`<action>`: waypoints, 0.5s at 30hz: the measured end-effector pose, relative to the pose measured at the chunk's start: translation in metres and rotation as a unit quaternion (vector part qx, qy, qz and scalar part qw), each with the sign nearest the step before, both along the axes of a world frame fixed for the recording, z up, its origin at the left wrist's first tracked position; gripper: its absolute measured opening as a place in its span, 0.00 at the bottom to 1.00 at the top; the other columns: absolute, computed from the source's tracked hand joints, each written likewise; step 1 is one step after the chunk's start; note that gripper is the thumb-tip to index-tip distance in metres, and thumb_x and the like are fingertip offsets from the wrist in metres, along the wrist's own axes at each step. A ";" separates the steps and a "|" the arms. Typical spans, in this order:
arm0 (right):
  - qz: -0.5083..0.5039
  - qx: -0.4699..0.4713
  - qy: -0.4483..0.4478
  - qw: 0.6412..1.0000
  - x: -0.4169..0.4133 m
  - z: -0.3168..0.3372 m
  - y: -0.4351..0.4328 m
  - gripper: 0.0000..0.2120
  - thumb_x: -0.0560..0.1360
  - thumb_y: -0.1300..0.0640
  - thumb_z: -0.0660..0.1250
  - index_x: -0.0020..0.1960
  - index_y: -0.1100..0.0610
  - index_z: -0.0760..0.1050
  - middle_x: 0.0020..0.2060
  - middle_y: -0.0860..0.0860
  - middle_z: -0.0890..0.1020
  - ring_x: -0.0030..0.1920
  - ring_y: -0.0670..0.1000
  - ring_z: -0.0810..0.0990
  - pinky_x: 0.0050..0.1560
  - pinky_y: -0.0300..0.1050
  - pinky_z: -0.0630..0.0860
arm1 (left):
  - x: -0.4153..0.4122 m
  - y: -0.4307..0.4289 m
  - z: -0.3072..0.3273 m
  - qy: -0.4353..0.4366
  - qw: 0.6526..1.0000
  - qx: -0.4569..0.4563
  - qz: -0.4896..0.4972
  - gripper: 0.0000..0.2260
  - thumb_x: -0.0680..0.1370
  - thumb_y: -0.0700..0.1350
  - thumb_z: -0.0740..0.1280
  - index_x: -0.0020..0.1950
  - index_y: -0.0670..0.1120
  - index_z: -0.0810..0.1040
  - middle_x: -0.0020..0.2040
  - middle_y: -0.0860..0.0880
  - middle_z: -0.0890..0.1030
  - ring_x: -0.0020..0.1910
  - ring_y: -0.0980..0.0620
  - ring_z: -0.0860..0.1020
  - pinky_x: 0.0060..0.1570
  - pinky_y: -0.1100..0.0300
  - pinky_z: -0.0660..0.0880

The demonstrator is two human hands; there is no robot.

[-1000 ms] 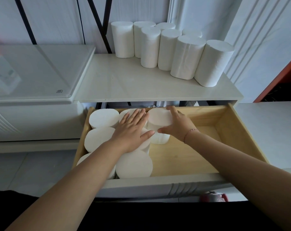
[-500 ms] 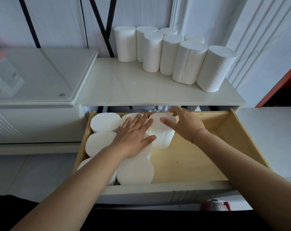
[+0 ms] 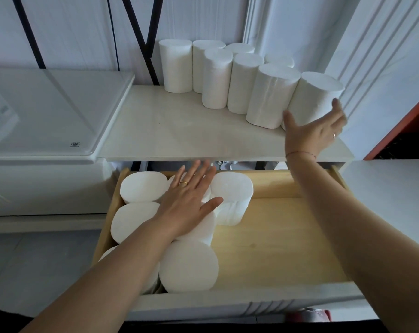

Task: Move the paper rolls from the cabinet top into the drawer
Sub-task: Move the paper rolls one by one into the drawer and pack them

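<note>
Several white paper rolls stand upright at the back right of the cabinet top. My right hand is up there, fingers spread around the rightmost roll, thumb on its left side; the fingers are not closed on it. Below, the wooden drawer is pulled out, and several rolls stand packed in its left half. My left hand lies flat and open on top of those rolls, beside the roll furthest right in the drawer.
A glass-topped white unit adjoins the cabinet on the left. A white ledge lies to the right, with an orange edge above it. The drawer's right half shows bare wood. Black bars cross the wall behind.
My right hand has let go of the roll it set in the drawer and risen to the rightmost roll on the cabinet top. My left hand stays on the drawer rolls.
</note>
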State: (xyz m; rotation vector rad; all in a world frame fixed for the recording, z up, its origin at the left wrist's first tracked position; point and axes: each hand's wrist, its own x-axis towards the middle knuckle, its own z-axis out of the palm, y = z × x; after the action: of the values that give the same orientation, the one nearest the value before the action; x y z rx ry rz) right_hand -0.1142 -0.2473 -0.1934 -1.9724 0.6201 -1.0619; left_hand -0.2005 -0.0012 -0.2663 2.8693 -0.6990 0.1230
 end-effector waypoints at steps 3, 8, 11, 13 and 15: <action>0.002 0.026 0.029 0.999 0.015 -0.005 -0.021 0.47 0.65 0.46 0.76 0.75 0.59 0.57 0.71 0.57 0.62 0.70 0.60 0.63 0.68 0.56 0.64 | -0.001 -0.004 -0.004 0.000 1.000 0.000 -0.021 0.31 0.73 0.67 0.34 0.71 0.55 0.31 0.74 0.57 0.33 0.71 0.58 0.29 0.70 0.57 0.30; 0.043 0.044 0.036 0.997 0.023 -0.017 -0.040 0.50 0.64 0.45 0.76 0.76 0.58 0.52 0.72 0.56 0.59 0.73 0.58 0.60 0.70 0.51 0.59 | -0.001 -0.012 -0.003 -0.004 0.999 0.009 -0.036 0.31 0.73 0.68 0.33 0.71 0.55 0.29 0.75 0.56 0.33 0.72 0.58 0.29 0.70 0.57 0.30; 0.101 0.073 0.026 0.992 0.025 -0.018 -0.049 0.52 0.65 0.45 0.76 0.77 0.57 0.49 0.73 0.55 0.59 0.73 0.54 0.61 0.71 0.46 0.59 | 0.005 -0.023 0.001 -0.014 0.999 0.013 -0.049 0.31 0.73 0.68 0.32 0.72 0.55 0.29 0.75 0.56 0.33 0.72 0.59 0.30 0.71 0.56 0.31; 0.134 0.095 0.040 0.986 0.027 -0.017 -0.056 0.51 0.65 0.44 0.75 0.77 0.55 0.49 0.72 0.53 0.64 0.71 0.52 0.66 0.69 0.47 0.65 | 0.009 -0.032 0.003 -0.016 0.998 0.005 -0.062 0.32 0.73 0.68 0.32 0.73 0.55 0.30 0.75 0.57 0.33 0.72 0.59 0.30 0.71 0.56 0.31; 0.145 0.109 0.059 0.982 0.029 -0.014 -0.061 0.48 0.65 0.43 0.73 0.75 0.53 0.51 0.68 0.50 0.70 0.66 0.52 0.72 0.64 0.48 0.70 | 0.008 -0.040 0.000 -0.010 0.997 0.012 -0.078 0.32 0.74 0.68 0.32 0.73 0.54 0.32 0.74 0.57 0.33 0.72 0.59 0.29 0.71 0.57 0.31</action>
State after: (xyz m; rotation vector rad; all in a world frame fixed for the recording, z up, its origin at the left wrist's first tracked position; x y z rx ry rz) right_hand -0.0855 -0.3081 -0.2072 -1.8725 0.4712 -0.6739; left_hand -0.1922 -0.0408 -0.2660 2.8252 -0.9318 0.1214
